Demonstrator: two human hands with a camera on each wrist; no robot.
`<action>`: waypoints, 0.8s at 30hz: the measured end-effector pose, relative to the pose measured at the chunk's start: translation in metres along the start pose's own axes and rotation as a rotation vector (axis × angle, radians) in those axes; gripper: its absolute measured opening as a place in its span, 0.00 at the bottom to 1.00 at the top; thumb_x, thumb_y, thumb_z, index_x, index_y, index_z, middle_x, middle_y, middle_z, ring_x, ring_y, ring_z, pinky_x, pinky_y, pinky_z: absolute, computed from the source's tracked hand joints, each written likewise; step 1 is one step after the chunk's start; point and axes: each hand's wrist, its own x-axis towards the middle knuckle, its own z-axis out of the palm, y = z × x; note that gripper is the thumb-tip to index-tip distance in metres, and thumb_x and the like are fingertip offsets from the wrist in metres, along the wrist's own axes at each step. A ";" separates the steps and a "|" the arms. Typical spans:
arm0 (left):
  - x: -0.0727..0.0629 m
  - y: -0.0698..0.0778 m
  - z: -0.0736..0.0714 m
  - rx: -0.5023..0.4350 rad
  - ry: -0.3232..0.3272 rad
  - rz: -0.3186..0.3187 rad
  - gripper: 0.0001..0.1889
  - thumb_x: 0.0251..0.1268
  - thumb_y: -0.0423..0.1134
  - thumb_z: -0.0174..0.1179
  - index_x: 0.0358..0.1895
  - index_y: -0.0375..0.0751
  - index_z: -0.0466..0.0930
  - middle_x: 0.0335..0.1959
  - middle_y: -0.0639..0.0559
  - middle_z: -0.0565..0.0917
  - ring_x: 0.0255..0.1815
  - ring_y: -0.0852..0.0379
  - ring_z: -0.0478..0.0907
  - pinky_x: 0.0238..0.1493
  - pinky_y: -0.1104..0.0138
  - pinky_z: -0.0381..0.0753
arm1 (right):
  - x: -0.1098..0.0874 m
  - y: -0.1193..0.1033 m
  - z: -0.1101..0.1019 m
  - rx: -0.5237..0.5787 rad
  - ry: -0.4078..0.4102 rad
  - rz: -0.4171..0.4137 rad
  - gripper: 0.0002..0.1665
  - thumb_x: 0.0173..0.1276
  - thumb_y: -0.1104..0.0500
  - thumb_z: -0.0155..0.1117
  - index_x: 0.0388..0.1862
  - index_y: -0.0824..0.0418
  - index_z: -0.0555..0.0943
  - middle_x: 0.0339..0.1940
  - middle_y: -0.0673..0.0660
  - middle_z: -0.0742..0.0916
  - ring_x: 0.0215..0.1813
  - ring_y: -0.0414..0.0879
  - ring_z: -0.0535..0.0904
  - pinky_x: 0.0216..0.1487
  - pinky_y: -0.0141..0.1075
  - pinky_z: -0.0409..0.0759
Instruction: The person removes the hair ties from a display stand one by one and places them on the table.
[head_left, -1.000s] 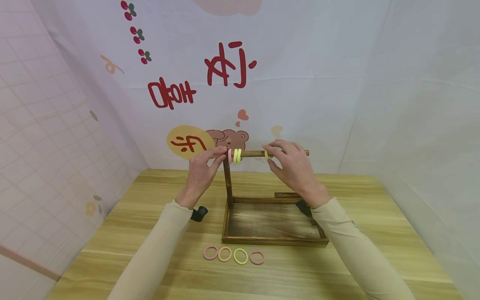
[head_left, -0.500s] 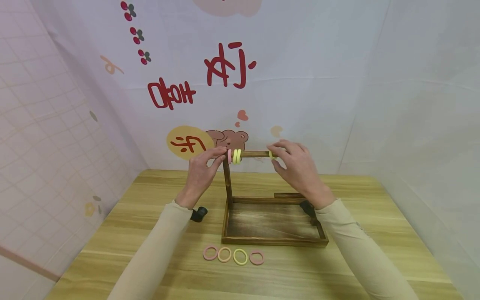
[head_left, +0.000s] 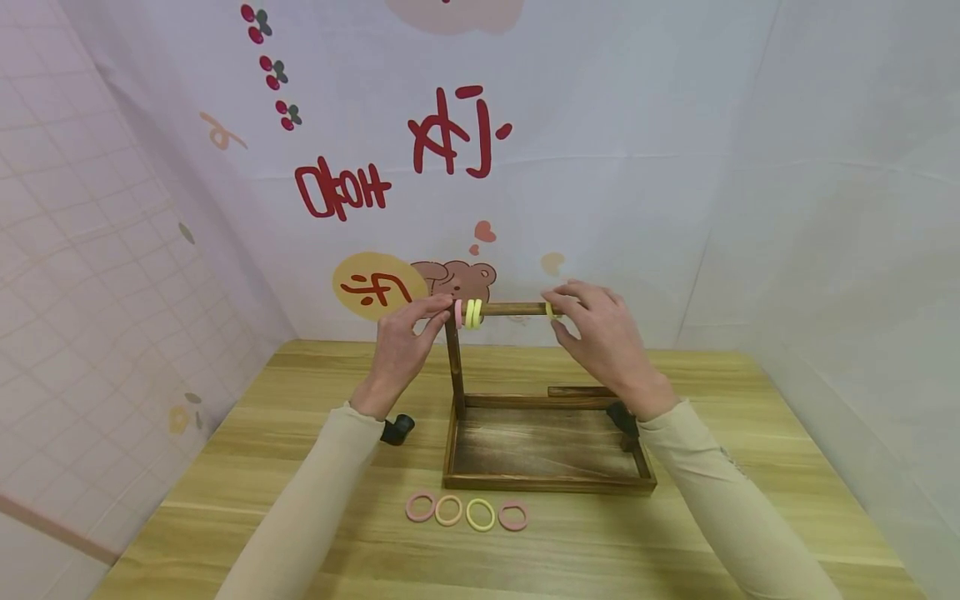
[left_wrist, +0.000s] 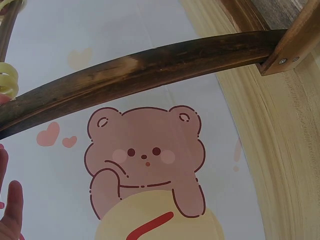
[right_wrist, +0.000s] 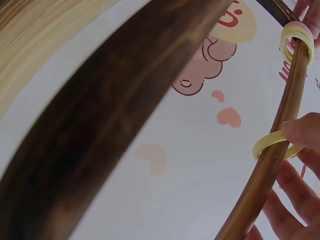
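A wooden stand has an upright post (head_left: 456,367) and a horizontal rod (head_left: 513,308) along its top. My left hand (head_left: 401,343) grips the post's top, fingers right beside a pink ring (head_left: 458,314) on the rod. Two yellow rings (head_left: 474,314) hang against that pink one. Farther right, my right hand (head_left: 606,340) pinches another yellow ring (right_wrist: 266,145) between thumb and fingers; the rod passes through it. The rod's right end is hidden behind that hand in the head view.
On the table in front of the stand's tray base (head_left: 551,482) lie two pink rings (head_left: 421,506) (head_left: 513,516), an orange ring (head_left: 449,510) and a yellow ring (head_left: 481,514). A dark wooden strip (head_left: 577,391) shows at the tray's back. A printed cloth wall (head_left: 600,200) stands behind.
My right hand has slid the yellow ring a little to the right along the rod. My left hand and the rings beside it have stayed put.
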 end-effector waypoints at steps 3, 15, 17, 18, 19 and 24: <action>0.000 0.000 -0.001 0.000 -0.002 -0.002 0.10 0.68 0.29 0.68 0.51 0.33 0.88 0.51 0.39 0.89 0.43 0.43 0.90 0.46 0.50 0.87 | -0.001 0.001 -0.001 0.001 -0.002 0.005 0.27 0.61 0.68 0.78 0.61 0.62 0.85 0.56 0.61 0.87 0.62 0.61 0.80 0.62 0.61 0.76; -0.001 0.001 -0.002 -0.013 -0.013 -0.020 0.11 0.68 0.29 0.68 0.51 0.33 0.88 0.52 0.39 0.89 0.44 0.43 0.90 0.49 0.50 0.87 | -0.005 0.004 -0.006 -0.012 0.005 0.008 0.28 0.60 0.68 0.78 0.61 0.63 0.84 0.56 0.62 0.87 0.61 0.61 0.81 0.61 0.61 0.76; -0.001 0.000 -0.002 -0.013 -0.013 -0.020 0.11 0.68 0.29 0.68 0.51 0.33 0.88 0.52 0.40 0.89 0.44 0.43 0.90 0.50 0.50 0.87 | -0.006 0.005 -0.007 -0.013 0.007 0.011 0.28 0.60 0.68 0.78 0.61 0.63 0.84 0.56 0.62 0.87 0.61 0.62 0.80 0.61 0.62 0.76; -0.001 0.000 -0.002 -0.012 -0.012 -0.018 0.11 0.68 0.29 0.68 0.51 0.33 0.88 0.52 0.40 0.89 0.44 0.43 0.90 0.49 0.50 0.87 | -0.007 0.005 -0.007 -0.013 0.006 0.013 0.28 0.60 0.68 0.78 0.61 0.63 0.84 0.56 0.63 0.86 0.62 0.62 0.80 0.61 0.61 0.76; -0.001 0.000 -0.001 -0.011 -0.012 -0.017 0.11 0.68 0.29 0.68 0.51 0.33 0.88 0.52 0.40 0.89 0.44 0.43 0.90 0.49 0.50 0.87 | -0.007 0.006 -0.008 -0.013 0.005 0.016 0.28 0.61 0.68 0.78 0.61 0.63 0.84 0.57 0.63 0.86 0.62 0.62 0.80 0.61 0.61 0.76; -0.001 0.000 -0.002 -0.004 -0.011 -0.017 0.11 0.68 0.29 0.68 0.51 0.33 0.88 0.52 0.40 0.89 0.44 0.43 0.90 0.48 0.50 0.87 | -0.009 0.007 -0.010 -0.010 0.008 0.018 0.28 0.60 0.68 0.78 0.61 0.63 0.84 0.56 0.63 0.86 0.62 0.62 0.80 0.61 0.62 0.76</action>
